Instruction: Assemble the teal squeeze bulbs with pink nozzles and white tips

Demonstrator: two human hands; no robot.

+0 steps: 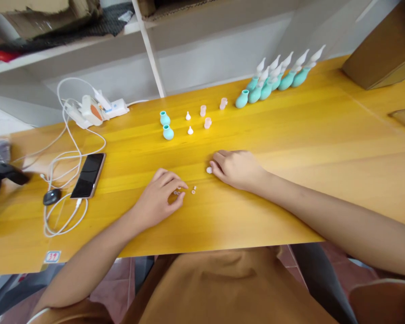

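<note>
My left hand (160,196) is low over the table, thumb and forefinger apart. Several tiny ring-like parts (176,193) lie between and under its fingers, and a couple of similar small parts (193,191) sit just to the right. My right hand (234,168) rests on the table with curled fingers, closed on a small whitish cap-like piece (209,170) that sticks out at the thumb side. Beyond the hands are two teal rubber bulbs (168,132), two white cone tips (190,130) and three pale pink cylinders (207,123).
Several teal bulbs with white pointed nozzles (300,76) stand at the back right, beside one bare bulb (242,99). A cardboard box (381,49) is further right. On the left lie a phone (88,175), white cables (59,157) and a power strip (116,108).
</note>
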